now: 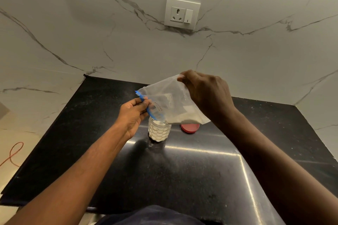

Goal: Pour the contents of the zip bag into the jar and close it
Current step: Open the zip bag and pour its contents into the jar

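A clear zip bag [170,102] with a blue zip strip hangs tilted over the jar, with white powder gathered along its lower edge. My left hand [134,113] pinches the blue zip end, just above the jar's mouth. My right hand [204,93] grips the bag's far upper corner, lifted higher. The small textured glass jar [158,131] stands upright and lidless on the black counter [182,170], mostly full of white powder. Its red lid [190,128] lies flat to the right of the jar, partly hidden behind the bag.
Marble wall panels rise behind and beside the counter, with a white socket and switch [182,13] on the back wall. An orange cable [13,153] lies on the floor at the left. The counter's left edge runs diagonally.
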